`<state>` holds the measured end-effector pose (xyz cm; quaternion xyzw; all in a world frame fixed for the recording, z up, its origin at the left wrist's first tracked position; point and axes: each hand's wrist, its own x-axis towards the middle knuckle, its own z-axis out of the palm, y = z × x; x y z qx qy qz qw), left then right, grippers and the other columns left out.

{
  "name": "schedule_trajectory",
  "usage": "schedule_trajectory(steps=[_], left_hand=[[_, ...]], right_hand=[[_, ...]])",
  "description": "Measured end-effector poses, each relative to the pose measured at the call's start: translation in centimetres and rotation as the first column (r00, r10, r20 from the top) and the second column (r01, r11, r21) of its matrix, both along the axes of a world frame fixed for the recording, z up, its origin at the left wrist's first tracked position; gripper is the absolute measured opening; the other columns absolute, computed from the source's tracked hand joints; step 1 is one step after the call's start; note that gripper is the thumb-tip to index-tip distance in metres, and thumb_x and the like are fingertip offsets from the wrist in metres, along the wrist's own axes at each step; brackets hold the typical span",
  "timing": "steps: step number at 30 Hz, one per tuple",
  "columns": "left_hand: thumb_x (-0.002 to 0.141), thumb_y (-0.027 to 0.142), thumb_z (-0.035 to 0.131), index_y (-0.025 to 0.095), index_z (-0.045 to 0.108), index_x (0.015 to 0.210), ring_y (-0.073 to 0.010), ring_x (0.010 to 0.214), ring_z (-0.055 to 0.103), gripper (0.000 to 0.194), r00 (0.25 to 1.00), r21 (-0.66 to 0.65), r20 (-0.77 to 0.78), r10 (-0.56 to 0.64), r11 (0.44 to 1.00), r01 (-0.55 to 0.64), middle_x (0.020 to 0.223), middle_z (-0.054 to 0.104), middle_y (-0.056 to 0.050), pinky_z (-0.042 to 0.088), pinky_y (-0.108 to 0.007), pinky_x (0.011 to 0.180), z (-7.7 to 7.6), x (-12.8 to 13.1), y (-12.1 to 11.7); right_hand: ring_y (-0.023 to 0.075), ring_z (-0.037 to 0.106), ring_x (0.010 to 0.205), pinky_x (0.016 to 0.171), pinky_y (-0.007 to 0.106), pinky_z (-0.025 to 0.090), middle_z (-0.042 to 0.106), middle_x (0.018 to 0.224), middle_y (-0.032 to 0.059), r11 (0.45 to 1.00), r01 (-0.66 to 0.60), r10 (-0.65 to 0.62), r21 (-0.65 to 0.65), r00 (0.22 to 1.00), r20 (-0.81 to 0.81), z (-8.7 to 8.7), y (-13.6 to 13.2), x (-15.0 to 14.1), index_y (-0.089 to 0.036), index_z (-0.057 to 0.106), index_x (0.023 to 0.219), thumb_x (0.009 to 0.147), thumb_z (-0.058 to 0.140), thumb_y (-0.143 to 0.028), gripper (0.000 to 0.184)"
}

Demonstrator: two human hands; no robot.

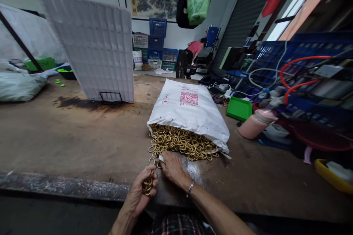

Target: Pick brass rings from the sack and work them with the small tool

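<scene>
Close to the table's front edge, my left hand (143, 188) is closed around several brass-coloured rings (148, 186), with one more ring (152, 161) just above its fingertips. My right hand (173, 167) lies palm down at the near left of a heap of rings (179, 140). Something small and white shows at its thumb or finger; the fingertips are partly hidden, so what they grip is unclear. The heap spills from the mouth of a white sack (187, 104) with red print, lying on its side.
On the wooden table (110, 143), a white ribbed panel (96, 47) stands in a black wire holder at the left. To the right are a green tray (239, 109), a pink bottle (255, 124) and a yellow tray (332, 178). A person (194, 49) bends over in the background.
</scene>
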<state>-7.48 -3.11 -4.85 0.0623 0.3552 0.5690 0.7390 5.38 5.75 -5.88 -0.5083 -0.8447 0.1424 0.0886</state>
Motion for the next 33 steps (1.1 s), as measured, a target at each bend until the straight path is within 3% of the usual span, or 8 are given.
schedule_trajectory(steps=[5,11,16,23,28,33], left_hand=[[0.068,0.017,0.069,0.012,0.055,0.074,-0.0089,0.058,0.057,0.016,0.997,-0.077,0.048,0.057,0.996,-0.053,0.072,0.061,-0.003,0.034,-0.014,0.039,-0.4,0.1,0.3],[0.063,0.026,0.074,0.014,0.050,0.069,-0.0064,0.050,0.051,0.027,0.996,-0.059,-0.085,0.024,0.998,-0.029,0.062,0.056,0.001,0.030,-0.013,0.036,-0.1,1.3,0.7],[0.060,0.037,0.073,0.015,0.051,0.074,-0.0032,0.042,0.044,0.034,0.981,-0.037,-0.189,0.043,0.998,-0.050,0.057,0.049,0.005,0.025,-0.012,0.035,0.6,2.2,0.9],[0.061,0.042,0.070,0.016,0.049,0.075,-0.0024,0.041,0.041,0.037,0.954,-0.021,-0.281,0.106,0.993,-0.116,0.058,0.047,0.007,0.023,-0.013,0.036,0.9,1.4,0.0],[0.062,0.043,0.068,0.018,0.045,0.076,-0.0027,0.042,0.040,0.037,0.934,-0.011,-0.347,0.082,0.996,-0.092,0.058,0.045,0.008,0.022,-0.013,0.036,1.0,1.4,-0.2],[0.064,0.047,0.064,0.020,0.045,0.087,-0.0038,0.041,0.039,0.040,0.884,-0.022,-0.466,0.036,0.998,-0.052,0.057,0.045,0.009,0.024,-0.014,0.035,1.0,2.1,0.5]], right_hand=[[0.0182,0.056,0.086,0.067,0.027,0.031,0.062,0.099,0.0079,1.000,0.000,-0.001,0.021,0.999,0.052,0.1,-0.6,0.6,-0.017,0.051,0.101,0.079,0.044,-0.015,0.023],[0.0151,0.057,0.072,0.061,0.026,0.028,0.064,0.084,0.0069,0.995,0.096,-0.097,0.013,0.994,0.053,-0.2,-0.3,1.7,-0.015,0.052,0.094,0.082,0.043,-0.014,0.016],[0.0141,0.058,0.076,0.063,0.023,0.030,0.064,0.085,0.0049,0.996,0.083,-0.083,-0.018,0.996,-0.045,0.1,-0.2,2.4,-0.017,0.053,0.093,0.086,0.043,-0.021,0.013],[0.0161,0.056,0.089,0.071,0.023,0.033,0.062,0.101,0.0044,0.998,-0.061,0.060,-0.013,0.994,-0.096,0.7,-0.5,2.2,-0.020,0.054,0.102,0.083,0.051,-0.031,0.022],[0.0155,0.055,0.083,0.068,0.023,0.032,0.062,0.094,0.0045,0.998,-0.061,0.061,-0.001,0.993,-0.100,0.4,-0.4,1.7,-0.019,0.055,0.095,0.080,0.052,-0.025,0.016],[0.0133,0.050,0.070,0.061,0.023,0.028,0.059,0.080,0.0015,0.998,-0.047,0.038,-0.037,0.977,-0.212,0.2,-0.4,2.1,-0.019,0.053,0.088,0.080,0.049,-0.023,0.009]])
